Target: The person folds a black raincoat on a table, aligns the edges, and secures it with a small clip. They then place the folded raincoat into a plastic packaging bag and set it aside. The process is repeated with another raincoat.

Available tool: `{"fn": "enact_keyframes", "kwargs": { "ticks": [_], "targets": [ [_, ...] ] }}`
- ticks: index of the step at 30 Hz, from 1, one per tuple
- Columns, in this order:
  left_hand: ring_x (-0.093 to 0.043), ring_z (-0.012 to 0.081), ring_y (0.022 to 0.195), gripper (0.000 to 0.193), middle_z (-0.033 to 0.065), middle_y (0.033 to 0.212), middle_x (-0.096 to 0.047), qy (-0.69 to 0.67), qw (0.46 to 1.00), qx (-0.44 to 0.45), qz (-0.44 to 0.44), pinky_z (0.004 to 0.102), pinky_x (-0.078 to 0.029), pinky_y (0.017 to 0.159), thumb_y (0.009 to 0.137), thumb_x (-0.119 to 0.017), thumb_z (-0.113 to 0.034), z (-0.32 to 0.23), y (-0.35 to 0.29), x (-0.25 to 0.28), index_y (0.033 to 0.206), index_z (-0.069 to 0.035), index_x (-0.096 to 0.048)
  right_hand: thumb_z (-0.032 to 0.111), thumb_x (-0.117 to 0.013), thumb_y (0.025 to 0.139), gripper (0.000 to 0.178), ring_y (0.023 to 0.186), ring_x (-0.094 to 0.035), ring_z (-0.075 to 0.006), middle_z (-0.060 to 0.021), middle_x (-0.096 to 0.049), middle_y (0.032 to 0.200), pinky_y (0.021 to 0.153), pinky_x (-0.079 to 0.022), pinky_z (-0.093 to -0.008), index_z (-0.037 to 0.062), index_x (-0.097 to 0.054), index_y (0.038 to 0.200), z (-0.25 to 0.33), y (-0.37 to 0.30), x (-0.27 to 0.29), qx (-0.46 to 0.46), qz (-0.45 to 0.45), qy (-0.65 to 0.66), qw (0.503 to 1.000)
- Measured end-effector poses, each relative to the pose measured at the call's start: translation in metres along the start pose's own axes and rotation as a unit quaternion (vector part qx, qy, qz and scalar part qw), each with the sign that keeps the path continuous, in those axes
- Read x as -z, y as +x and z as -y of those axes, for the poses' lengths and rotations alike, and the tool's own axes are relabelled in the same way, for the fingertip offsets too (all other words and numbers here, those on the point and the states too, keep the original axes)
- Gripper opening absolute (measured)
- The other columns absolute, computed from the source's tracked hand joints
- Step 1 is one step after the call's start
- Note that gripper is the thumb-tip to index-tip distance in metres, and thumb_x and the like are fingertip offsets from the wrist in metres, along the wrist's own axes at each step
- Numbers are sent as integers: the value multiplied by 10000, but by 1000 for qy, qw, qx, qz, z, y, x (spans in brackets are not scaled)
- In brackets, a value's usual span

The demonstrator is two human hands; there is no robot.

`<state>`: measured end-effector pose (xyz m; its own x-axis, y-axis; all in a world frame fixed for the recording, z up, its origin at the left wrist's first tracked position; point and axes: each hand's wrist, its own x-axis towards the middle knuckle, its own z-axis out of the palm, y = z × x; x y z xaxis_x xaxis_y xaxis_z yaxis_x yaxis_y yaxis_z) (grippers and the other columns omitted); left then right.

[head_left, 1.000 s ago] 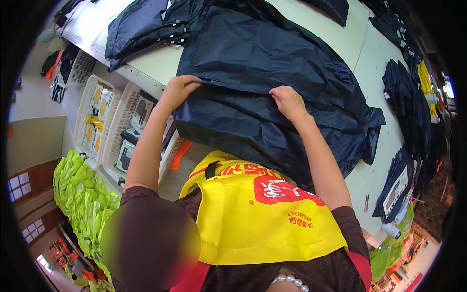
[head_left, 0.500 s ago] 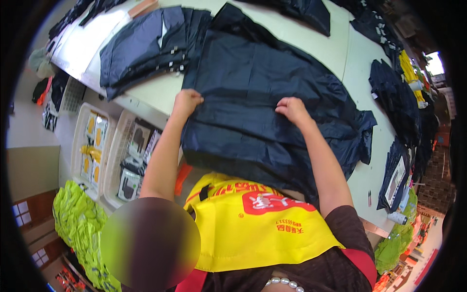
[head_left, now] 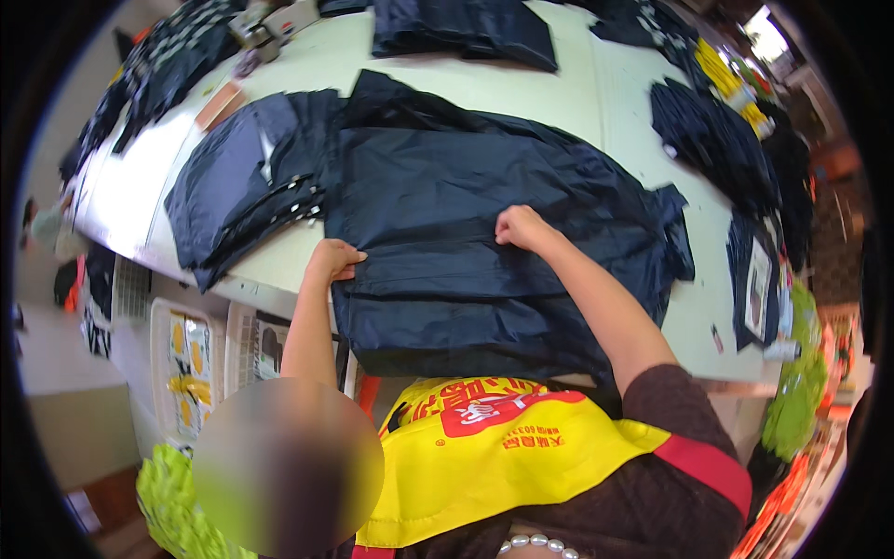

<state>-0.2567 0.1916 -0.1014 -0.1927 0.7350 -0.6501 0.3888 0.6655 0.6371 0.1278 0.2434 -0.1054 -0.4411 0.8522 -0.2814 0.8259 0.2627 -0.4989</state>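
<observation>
A large dark navy garment (head_left: 438,200) of thin, shiny cloth lies spread on the white table in front of me, with creases running across it. At its left edge my left hand (head_left: 332,263) pinches the cloth between thumb and fingers. Over the garment's middle, my right hand (head_left: 523,229) is closed, its fingertips pinching the cloth along a crosswise crease. The near edge of the garment hangs toward my yellow apron (head_left: 503,456). To the left, a stack of folded dark garments (head_left: 228,182) with small white tags touches or nearly touches it.
More folded dark garments (head_left: 466,33) lie at the far side of the white table (head_left: 596,102), and another pile (head_left: 712,149) at the right. A brick-coloured block (head_left: 221,105) rests at the far left. Below the left edge stand white baskets (head_left: 160,410) with packages.
The view has tilted, so more of the table's far side shows and everything sits lower and further left. Both hands stay at about the same places on the garment.
</observation>
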Motion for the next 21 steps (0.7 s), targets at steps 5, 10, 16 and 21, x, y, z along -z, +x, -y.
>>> {"fn": "enact_keyframes", "kwargs": {
  "ticks": [5,10,16,21],
  "targets": [
    [-523,126,479,221,19,623,-554,-5,1000,2,20,250,-478,448,705,-786,-127,10,18,4,793,-54,-597,462,-745,706,472,950,-643,-242,-110,-674,1032,814,-494,-365,52,-705,936,-22,57,-20,-125,221,-168,953],
    [-502,106,447,188,0,581,-552,84,995,46,27,225,-443,422,747,-760,-203,5,17,12,725,-87,-614,446,-817,627,626,1033,-612,-290,-128,-640,1122,850,-493,-384,63,-660,1097,5,36,18,-162,175,-106,965],
    [-590,248,729,267,108,764,-618,224,895,-304,-237,349,-471,682,778,-693,-176,45,-12,-31,963,5,-626,126,-676,735,218,999,-575,-277,-109,-623,1002,875,-451,-381,63,-635,940,-12,-126,-2,177,-420,-19,890],
    [-587,239,842,249,117,940,-619,155,849,-399,-309,342,-487,723,838,-637,-139,19,-113,-134,1062,-30,-632,107,-651,757,249,1054,-532,-333,-155,-591,1073,929,-417,-406,25,-625,990,-163,-309,11,-118,-570,-55,811]
  ]
}}
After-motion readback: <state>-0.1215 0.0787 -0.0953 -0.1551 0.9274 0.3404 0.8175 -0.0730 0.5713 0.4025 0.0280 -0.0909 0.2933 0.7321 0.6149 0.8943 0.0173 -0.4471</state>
